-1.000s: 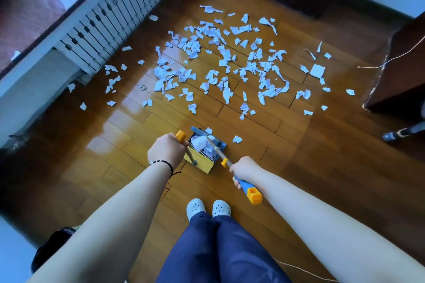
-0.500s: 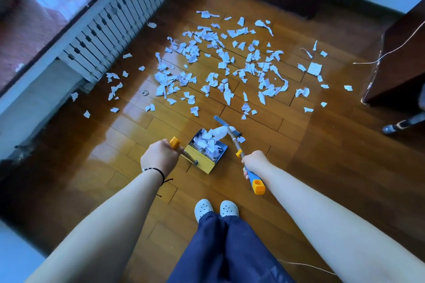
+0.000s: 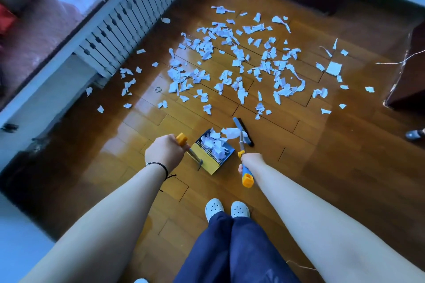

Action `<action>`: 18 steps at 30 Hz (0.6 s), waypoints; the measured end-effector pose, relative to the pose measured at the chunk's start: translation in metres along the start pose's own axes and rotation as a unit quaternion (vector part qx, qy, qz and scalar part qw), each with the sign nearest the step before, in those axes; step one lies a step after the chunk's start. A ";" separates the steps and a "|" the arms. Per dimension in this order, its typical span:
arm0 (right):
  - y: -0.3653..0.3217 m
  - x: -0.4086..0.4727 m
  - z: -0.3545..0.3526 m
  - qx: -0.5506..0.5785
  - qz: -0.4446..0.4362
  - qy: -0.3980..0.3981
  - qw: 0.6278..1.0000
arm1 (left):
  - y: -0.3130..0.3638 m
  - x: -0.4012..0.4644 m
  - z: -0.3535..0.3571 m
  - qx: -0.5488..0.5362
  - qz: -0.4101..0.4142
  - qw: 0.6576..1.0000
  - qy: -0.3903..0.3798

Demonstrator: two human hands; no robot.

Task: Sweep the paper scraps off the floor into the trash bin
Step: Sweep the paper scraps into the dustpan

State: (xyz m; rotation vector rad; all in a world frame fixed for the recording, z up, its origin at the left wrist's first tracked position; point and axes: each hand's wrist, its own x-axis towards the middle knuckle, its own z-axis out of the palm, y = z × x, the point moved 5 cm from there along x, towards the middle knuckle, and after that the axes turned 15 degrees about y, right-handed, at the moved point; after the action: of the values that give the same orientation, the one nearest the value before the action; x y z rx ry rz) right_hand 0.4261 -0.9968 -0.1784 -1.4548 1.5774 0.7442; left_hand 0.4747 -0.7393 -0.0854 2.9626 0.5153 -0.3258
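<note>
Left hand [image 3: 166,152] gripped the orange-tipped handle of the dustpan [image 3: 213,153], which sat on the wood floor [image 3: 322,179] with a heap of scraps inside. Right hand [image 3: 251,161] clutched the broom [image 3: 243,138] by its blue-and-orange handle, the broom head down on the floor just beside the pan's open edge. Most paper scraps [image 3: 239,64] lay scattered on the floor beyond the pan, toward the radiator [image 3: 128,23]. White shoes [image 3: 226,209] were near the pan.
</note>
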 end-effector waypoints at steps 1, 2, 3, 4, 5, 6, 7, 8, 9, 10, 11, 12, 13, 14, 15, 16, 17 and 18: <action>0.000 -0.004 0.006 0.004 0.002 -0.007 1.000 | -0.001 0.002 0.000 0.001 0.002 1.000 0.000; -0.001 -0.007 0.011 0.014 -0.002 -0.021 1.000 | -0.002 0.002 0.000 0.001 0.005 1.000 0.000; -0.004 -0.012 0.015 0.019 -0.010 -0.034 0.999 | -0.003 0.004 0.000 0.001 0.006 1.000 -0.001; -0.007 -0.018 0.017 0.012 -0.020 -0.040 0.999 | -0.003 0.005 -0.001 0.001 0.006 1.000 0.000; -0.010 -0.021 0.017 0.007 -0.035 -0.047 0.998 | -0.004 0.005 -0.002 0.002 0.006 1.000 0.000; -0.013 -0.026 0.017 0.002 -0.051 -0.048 0.998 | -0.006 0.006 -0.003 0.001 0.008 1.000 0.000; -0.014 -0.030 0.016 0.003 -0.059 -0.046 0.997 | -0.007 0.005 -0.004 0.001 0.009 1.000 -0.001; -0.015 -0.034 0.014 -0.008 -0.069 -0.043 0.997 | -0.008 0.005 -0.006 0.001 0.010 1.000 -0.001; -0.014 -0.037 0.012 -0.013 -0.069 -0.042 0.997 | -0.010 0.004 -0.006 0.002 0.008 1.000 -0.003; -0.014 -0.039 0.010 -0.018 -0.066 -0.037 0.997 | -0.012 0.003 -0.008 0.000 0.007 1.000 -0.003; -0.015 -0.039 0.009 -0.018 -0.070 -0.031 0.997 | -0.015 0.003 -0.011 -0.002 0.005 1.000 -0.002; -0.016 -0.038 0.008 -0.026 -0.078 -0.022 0.996 | -0.018 0.002 -0.011 -0.005 0.001 1.000 -0.003; -0.020 -0.036 0.008 -0.035 -0.098 -0.013 0.994 | -0.022 0.002 -0.012 -0.007 -0.006 1.000 0.000; -0.022 -0.036 0.007 -0.045 -0.115 0.000 0.992 | -0.026 0.001 -0.012 -0.010 -0.013 1.000 0.001; -0.025 -0.033 0.008 -0.052 -0.132 0.009 0.990 | -0.029 0.001 -0.012 -0.012 -0.021 1.000 0.003; -0.027 -0.030 0.008 -0.063 -0.137 0.014 0.988 | -0.032 0.000 -0.011 -0.014 -0.027 1.000 0.006; -0.027 -0.026 0.009 -0.066 -0.137 0.015 0.988 | -0.033 0.000 -0.010 -0.014 -0.033 0.999 0.007; -0.026 -0.023 0.011 -0.077 -0.127 0.016 0.989 | -0.033 0.000 -0.009 -0.012 -0.038 0.999 0.007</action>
State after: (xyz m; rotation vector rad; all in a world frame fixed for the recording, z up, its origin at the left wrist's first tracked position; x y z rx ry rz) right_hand 0.4528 -0.9801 -0.1609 -1.7496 1.3485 0.7068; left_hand 0.4651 -0.7069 -0.0797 2.9289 0.6295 -0.3043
